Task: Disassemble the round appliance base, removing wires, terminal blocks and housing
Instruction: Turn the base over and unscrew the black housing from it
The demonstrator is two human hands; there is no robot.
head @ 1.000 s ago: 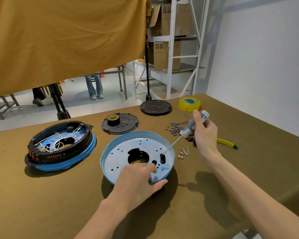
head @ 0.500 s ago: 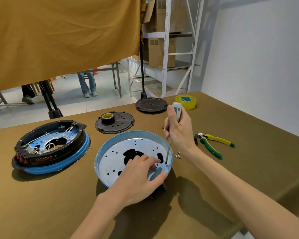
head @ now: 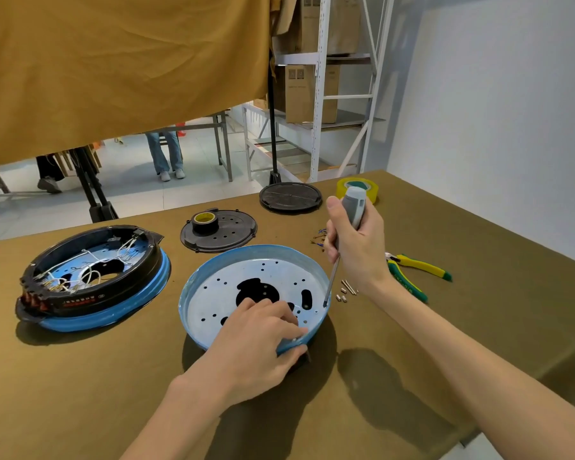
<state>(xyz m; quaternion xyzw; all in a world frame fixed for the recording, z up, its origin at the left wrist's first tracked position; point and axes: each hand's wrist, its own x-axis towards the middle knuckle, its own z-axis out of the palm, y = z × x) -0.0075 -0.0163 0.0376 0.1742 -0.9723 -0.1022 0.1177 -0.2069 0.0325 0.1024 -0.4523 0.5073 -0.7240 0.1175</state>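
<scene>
Both hands are busy at the blue pan (head: 213,303) in the middle of the bench (head: 80,393). Left hand (head: 256,346) grips the pan's near rim, thumb outside and fingers curled over onto the perforated metal floor. Right hand (head: 356,244) is clamped around a grey screwdriver (head: 352,207), held nearly upright, its tip down inside the pan by the right wall. Loose screws (head: 346,290) lie just beside the pan, with yellow-green pliers (head: 412,270) farther right. To the left sits a second base (head: 93,280), black housing and white wires inside. Two black discs (head: 219,230) and tape rolls (head: 357,187) lie behind.
</scene>
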